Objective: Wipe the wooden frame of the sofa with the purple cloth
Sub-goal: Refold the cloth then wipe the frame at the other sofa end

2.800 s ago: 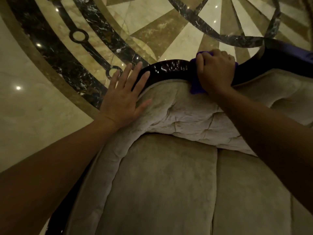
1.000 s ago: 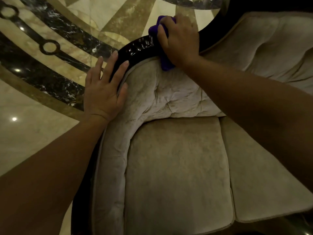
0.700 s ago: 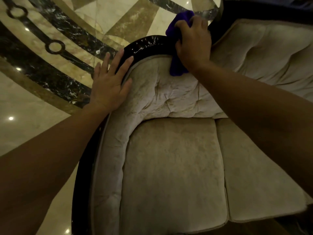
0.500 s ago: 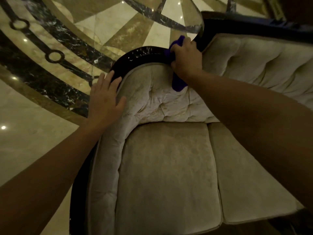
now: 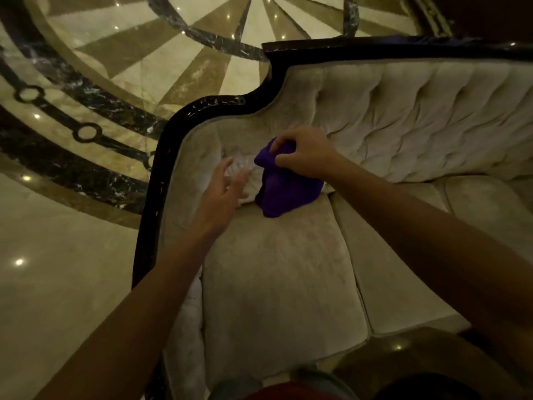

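Polished marble floor with dark inlaid rings surrounds a pale tufted sofa; light is dim and warm.

Grip: right hand pinches the purple cloth at its top fold, thumb and fingertips closed on a bunched corner. Below the pinch the cloth hangs and spreads. Its lower edge lies over the seam where backrest meets seat cushion; whether it rests on the cushion or only hangs in front of it cannot be told.

Left hand: just beside the cloth, on the side away from the right wrist. Fingers spread and slightly blurred, palm toward the fabric, holding nothing. It appears not quite in contact with the cloth.

Wooden frame: dark, glossy, curving round the sofa's arm and up along the backrest crest. It lies well apart from the pinch, beyond the left hand and above the tufting. Neither hand nor cloth touches it.

Judgement on step: no wiping stroke is in hand at this instant. The cloth looks to be under rearrangement, most likely refolding or turning to a fresh face, with the left hand coming in to help.

Next move, as I read it: left hand takes a free edge, cloth is gathered into a flat pad in the palm, then carried out to the frame and pressed along the curve.
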`<move>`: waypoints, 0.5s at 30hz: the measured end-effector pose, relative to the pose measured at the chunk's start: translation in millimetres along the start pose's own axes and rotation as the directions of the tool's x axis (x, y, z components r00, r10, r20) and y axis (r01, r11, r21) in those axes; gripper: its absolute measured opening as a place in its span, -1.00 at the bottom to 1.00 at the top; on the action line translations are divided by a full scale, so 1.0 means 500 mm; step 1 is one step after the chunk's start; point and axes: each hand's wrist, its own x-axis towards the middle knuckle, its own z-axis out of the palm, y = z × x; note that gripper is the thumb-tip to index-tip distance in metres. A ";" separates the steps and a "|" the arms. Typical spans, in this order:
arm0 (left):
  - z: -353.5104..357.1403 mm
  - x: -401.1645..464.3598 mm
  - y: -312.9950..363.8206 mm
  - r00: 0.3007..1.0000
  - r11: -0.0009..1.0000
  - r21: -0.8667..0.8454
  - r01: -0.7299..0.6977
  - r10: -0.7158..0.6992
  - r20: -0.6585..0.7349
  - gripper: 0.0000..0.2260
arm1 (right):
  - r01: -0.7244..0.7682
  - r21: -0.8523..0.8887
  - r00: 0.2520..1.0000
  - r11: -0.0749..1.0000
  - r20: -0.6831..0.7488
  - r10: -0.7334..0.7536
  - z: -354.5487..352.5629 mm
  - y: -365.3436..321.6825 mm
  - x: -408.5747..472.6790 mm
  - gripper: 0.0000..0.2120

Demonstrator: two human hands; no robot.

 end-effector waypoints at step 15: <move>0.454 -0.319 0.098 0.907 0.758 -0.498 0.420 -0.329 0.264 -0.61 | 0.064 0.284 0.987 0.957 -0.158 -0.019 -0.076 0.228 -0.581 -0.49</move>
